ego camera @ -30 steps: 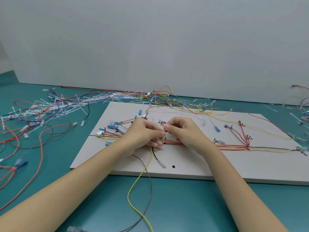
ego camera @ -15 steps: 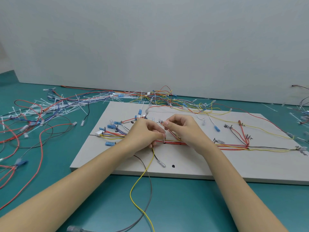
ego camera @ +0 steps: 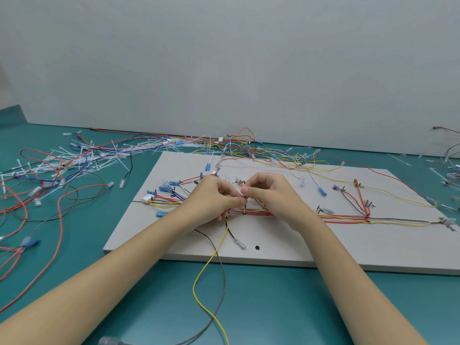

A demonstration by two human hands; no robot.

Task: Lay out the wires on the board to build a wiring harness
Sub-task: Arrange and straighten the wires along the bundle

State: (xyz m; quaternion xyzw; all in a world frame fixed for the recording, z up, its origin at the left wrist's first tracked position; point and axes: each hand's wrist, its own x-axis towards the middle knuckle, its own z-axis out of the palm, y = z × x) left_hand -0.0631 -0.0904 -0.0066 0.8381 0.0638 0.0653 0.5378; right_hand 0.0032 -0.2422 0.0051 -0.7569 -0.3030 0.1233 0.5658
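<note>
Since a second ago both my hands have risen slightly off the bundle [ego camera: 251, 212], so that a thin white tie [ego camera: 245, 206] now stands upright between my fingertips and the wires. My left hand [ego camera: 211, 200] has its fingers curled, thumb and forefinger pinching the tie near its top. My right hand [ego camera: 268, 192] is likewise curled, its fingertips meeting the left's at the same tie. The bundle, mostly red and yellow wires, lies flat along the middle of the board [ego camera: 286, 250] and runs right to a junction [ego camera: 366, 216], where branches turn toward the far edge. A white plug [ego camera: 147, 198] ends the wires at the board's left side, with blue terminals [ego camera: 164, 188] just beyond it. A yellow wire [ego camera: 199, 290] and a grey wire [ego camera: 221, 295] drop from under my left hand over the near edge onto the green table [ego camera: 273, 307]. Loose wires and white ties [ego camera: 74, 160] are heaped on the table to the left.
</note>
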